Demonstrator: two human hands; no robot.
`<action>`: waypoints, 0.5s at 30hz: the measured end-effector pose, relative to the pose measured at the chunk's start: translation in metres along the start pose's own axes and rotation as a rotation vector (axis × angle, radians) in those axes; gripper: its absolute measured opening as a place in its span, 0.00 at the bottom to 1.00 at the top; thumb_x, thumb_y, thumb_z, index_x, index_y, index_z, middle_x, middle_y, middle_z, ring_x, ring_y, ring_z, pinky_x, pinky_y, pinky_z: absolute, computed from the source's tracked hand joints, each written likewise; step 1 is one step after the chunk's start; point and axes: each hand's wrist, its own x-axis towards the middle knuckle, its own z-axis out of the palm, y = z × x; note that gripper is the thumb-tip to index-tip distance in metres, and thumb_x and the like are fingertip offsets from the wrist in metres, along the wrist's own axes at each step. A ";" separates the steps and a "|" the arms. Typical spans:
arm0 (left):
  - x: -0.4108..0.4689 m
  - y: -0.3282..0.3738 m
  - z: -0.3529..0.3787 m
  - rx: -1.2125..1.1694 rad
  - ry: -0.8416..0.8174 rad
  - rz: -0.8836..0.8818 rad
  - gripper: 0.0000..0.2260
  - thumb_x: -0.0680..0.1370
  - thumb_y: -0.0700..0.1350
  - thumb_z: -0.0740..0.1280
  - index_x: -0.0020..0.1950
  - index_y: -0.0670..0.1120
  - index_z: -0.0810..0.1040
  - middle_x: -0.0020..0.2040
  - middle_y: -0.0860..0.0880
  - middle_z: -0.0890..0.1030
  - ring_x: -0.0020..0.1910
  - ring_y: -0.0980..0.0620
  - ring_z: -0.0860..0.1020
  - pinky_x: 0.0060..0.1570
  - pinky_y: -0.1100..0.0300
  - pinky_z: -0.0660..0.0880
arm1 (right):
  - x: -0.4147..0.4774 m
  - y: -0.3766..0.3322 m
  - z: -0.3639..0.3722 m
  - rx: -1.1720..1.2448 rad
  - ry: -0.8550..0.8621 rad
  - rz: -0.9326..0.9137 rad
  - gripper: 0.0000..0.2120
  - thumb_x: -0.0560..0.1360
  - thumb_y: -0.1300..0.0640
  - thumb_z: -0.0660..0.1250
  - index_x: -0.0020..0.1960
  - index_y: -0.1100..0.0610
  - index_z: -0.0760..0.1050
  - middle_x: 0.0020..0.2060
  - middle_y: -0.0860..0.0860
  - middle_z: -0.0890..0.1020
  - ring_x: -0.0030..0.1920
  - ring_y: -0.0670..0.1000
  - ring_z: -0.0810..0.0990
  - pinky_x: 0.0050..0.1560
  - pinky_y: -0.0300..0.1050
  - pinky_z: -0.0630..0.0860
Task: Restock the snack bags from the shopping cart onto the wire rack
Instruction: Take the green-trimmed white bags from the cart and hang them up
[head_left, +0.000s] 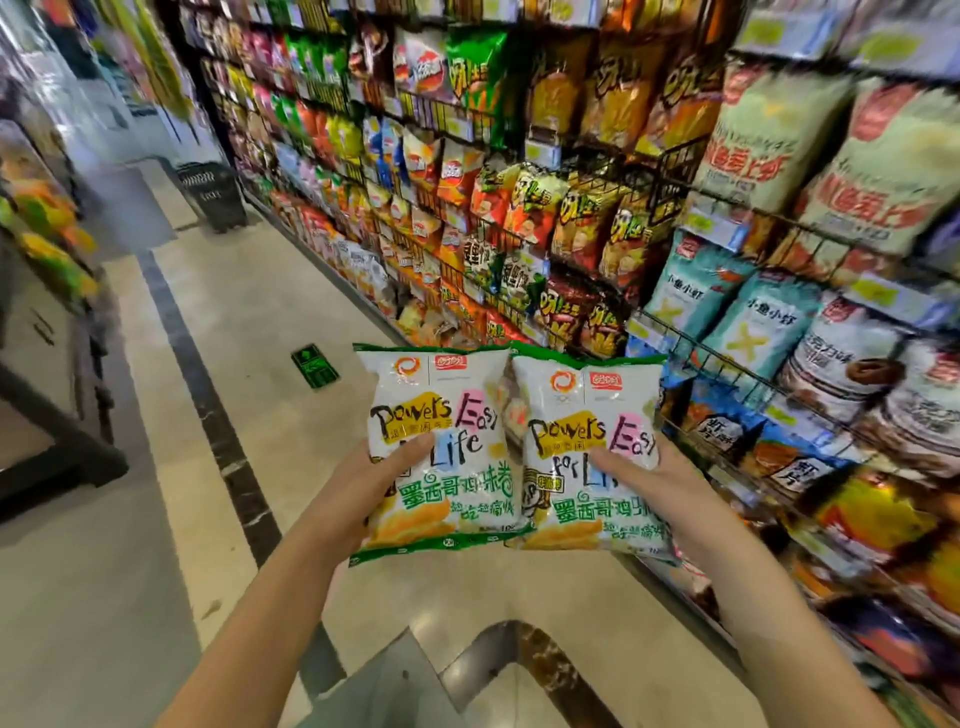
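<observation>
I hold two matching white-and-green snack bags upright, side by side, in front of me. My left hand (371, 486) grips the left snack bag (441, 410) from its lower left edge, thumb across the front. My right hand (652, 480) grips the right snack bag (587, 415) from its lower right edge. The two bags touch at their inner edges. The black wire rack (727, 364) runs along the right side, its tiers packed with snack bags. No shopping cart is in view.
A long aisle of stocked shelves (363, 156) stretches away at the upper middle. A black basket (213, 195) stands on the floor far down the aisle. Another display unit (52, 312) lines the left side. A green floor sign (314, 368) lies on the tiled floor.
</observation>
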 end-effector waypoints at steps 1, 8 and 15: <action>0.016 0.005 0.003 0.001 -0.017 -0.013 0.31 0.66 0.57 0.80 0.66 0.49 0.80 0.60 0.42 0.85 0.59 0.40 0.84 0.63 0.41 0.77 | 0.006 -0.001 -0.006 0.009 0.030 0.006 0.57 0.61 0.31 0.81 0.82 0.44 0.56 0.74 0.41 0.69 0.74 0.51 0.69 0.74 0.52 0.65; 0.128 0.032 0.045 0.126 -0.231 -0.056 0.21 0.74 0.52 0.76 0.66 0.49 0.80 0.59 0.45 0.86 0.57 0.42 0.85 0.64 0.41 0.77 | 0.026 -0.012 -0.048 0.099 0.222 0.029 0.40 0.62 0.37 0.83 0.70 0.43 0.72 0.58 0.44 0.86 0.58 0.50 0.85 0.64 0.59 0.79; 0.229 0.064 0.093 0.237 -0.551 -0.055 0.29 0.66 0.60 0.82 0.65 0.55 0.81 0.59 0.50 0.86 0.59 0.46 0.85 0.64 0.44 0.78 | 0.021 -0.025 -0.064 0.133 0.639 0.036 0.44 0.58 0.34 0.82 0.69 0.46 0.72 0.56 0.44 0.86 0.57 0.49 0.84 0.62 0.55 0.79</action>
